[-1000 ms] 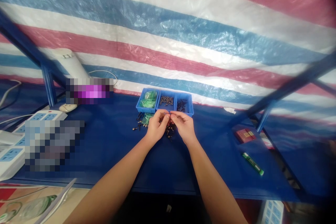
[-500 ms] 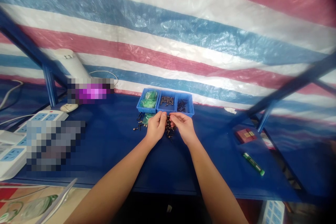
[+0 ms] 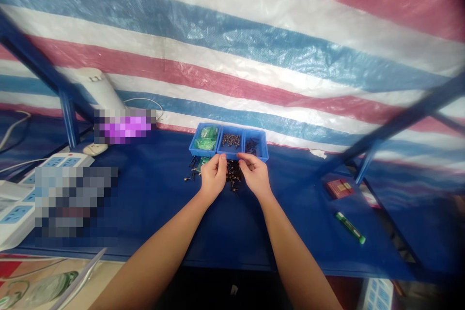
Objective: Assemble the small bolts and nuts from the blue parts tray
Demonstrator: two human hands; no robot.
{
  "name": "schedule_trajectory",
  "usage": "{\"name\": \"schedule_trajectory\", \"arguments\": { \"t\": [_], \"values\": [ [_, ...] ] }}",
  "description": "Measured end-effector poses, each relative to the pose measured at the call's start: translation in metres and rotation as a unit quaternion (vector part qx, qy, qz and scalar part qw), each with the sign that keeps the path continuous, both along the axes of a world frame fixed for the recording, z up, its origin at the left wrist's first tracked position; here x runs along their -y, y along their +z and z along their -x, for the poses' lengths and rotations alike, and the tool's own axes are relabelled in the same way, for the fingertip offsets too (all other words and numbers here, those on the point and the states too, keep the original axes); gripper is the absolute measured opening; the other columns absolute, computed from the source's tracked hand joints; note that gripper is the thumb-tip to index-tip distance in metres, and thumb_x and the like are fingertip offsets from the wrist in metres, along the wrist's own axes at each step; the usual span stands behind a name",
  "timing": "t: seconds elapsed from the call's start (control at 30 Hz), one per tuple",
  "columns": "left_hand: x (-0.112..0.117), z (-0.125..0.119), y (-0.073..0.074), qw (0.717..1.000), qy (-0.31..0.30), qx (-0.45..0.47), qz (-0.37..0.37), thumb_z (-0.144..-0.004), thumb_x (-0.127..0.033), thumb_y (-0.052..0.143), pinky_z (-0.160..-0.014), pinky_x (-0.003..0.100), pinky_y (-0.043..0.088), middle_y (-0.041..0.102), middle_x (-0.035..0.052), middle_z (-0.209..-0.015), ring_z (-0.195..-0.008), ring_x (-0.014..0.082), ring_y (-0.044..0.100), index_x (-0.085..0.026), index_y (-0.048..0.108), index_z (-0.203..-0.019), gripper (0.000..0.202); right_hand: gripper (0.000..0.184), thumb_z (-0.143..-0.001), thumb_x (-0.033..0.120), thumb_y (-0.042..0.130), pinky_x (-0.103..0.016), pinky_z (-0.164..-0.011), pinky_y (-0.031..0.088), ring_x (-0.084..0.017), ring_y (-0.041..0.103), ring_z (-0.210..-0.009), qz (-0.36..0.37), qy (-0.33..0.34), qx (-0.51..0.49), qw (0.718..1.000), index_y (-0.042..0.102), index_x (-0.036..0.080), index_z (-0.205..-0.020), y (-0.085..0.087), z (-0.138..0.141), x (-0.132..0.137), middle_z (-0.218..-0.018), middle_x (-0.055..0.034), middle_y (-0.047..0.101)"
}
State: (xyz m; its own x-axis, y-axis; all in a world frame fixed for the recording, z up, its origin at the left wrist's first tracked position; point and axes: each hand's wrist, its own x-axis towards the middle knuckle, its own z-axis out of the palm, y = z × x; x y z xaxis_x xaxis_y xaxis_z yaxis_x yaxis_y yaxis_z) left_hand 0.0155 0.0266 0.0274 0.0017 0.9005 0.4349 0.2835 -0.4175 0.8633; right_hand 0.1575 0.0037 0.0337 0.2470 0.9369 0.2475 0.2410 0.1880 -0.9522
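My left hand (image 3: pixel 213 177) and my right hand (image 3: pixel 255 175) hover side by side over a heap of small dark screws (image 3: pixel 232 178) on the blue table. Both have curled fingers, pinched at the tips; what they hold is too small to make out. Just beyond them stand three blue bins (image 3: pixel 228 140): the left one with green parts (image 3: pixel 204 138), the middle and right ones with dark screws. A few loose screws and a green part (image 3: pixel 201 163) lie left of my left hand.
White power strips (image 3: pixel 22 198) and cables sit at the left. A white lamp base (image 3: pixel 96 89) stands at the back left. A red box (image 3: pixel 339 187) and a green marker (image 3: pixel 349 226) lie to the right. Blue frame bars (image 3: pixel 399 121) slant on both sides. A striped tarp hangs behind.
The two hands were touching at the fingertips; now they have drawn a little apart, showing the screw heap between them.
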Motion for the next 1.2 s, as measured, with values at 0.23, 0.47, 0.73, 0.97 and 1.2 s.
{"name": "schedule_trajectory", "arguments": {
  "t": [0.23, 0.47, 0.73, 0.97, 1.2],
  "values": [
    [-0.001, -0.001, -0.004, 1.0, -0.008, -0.009, 0.003, -0.094, -0.042, 0.043, -0.053, 0.022, 0.04, 0.053, -0.0017, -0.053, -0.048, 0.0097, 0.048, -0.018, 0.05, -0.061, 0.042, 0.014, -0.073, 0.036, 0.07, -0.028, -0.06, 0.043, -0.016, 0.058, -0.065, 0.108, 0.038, 0.275, 0.955, 0.066, 0.023, -0.072, 0.003, -0.008, 0.008, -0.073, -0.0009, 0.067],
    [-0.002, 0.0, -0.004, 1.0, -0.005, -0.017, 0.01, -0.094, -0.041, 0.045, -0.051, 0.022, 0.04, 0.052, -0.0019, -0.052, -0.048, 0.0098, 0.048, -0.018, 0.05, -0.061, 0.04, 0.021, -0.065, 0.027, 0.078, -0.025, -0.055, 0.037, -0.016, 0.058, -0.065, 0.174, 0.116, 0.289, 0.934, 0.063, 0.024, -0.08, 0.004, -0.008, 0.015, -0.072, 0.0016, 0.066],
    [-0.001, -0.001, -0.004, 1.0, -0.01, -0.012, 0.01, -0.094, -0.041, 0.044, -0.052, 0.022, 0.039, 0.052, -0.0019, -0.052, -0.048, 0.0095, 0.048, -0.018, 0.049, -0.06, 0.041, 0.029, -0.062, 0.04, 0.08, -0.025, -0.053, 0.035, -0.016, 0.057, -0.063, 0.173, 0.122, 0.32, 0.924, 0.059, 0.023, -0.071, 0.009, -0.012, 0.019, -0.072, 0.0003, 0.064],
    [-0.001, -0.001, -0.001, 1.0, -0.011, -0.021, 0.017, -0.095, -0.04, 0.043, -0.052, 0.021, 0.038, 0.052, -0.0023, -0.052, -0.048, 0.0087, 0.048, -0.017, 0.049, -0.061, 0.041, 0.018, -0.064, 0.027, 0.077, -0.024, -0.055, 0.038, -0.016, 0.06, -0.066, 0.232, 0.155, 0.329, 0.902, 0.064, 0.023, -0.076, 0.012, -0.01, 0.02, -0.075, -0.0004, 0.067],
    [-0.001, -0.002, -0.002, 1.0, -0.004, -0.02, 0.009, -0.093, -0.044, 0.043, -0.052, 0.021, 0.038, 0.052, -0.0016, -0.052, -0.049, 0.0092, 0.047, -0.017, 0.049, -0.058, 0.044, 0.012, -0.069, 0.012, 0.064, -0.025, -0.062, 0.045, -0.015, 0.062, -0.065, 0.165, 0.122, 0.258, 0.944, 0.063, 0.021, -0.078, 0.004, -0.006, 0.016, -0.071, 0.0, 0.067]
  ]
}}
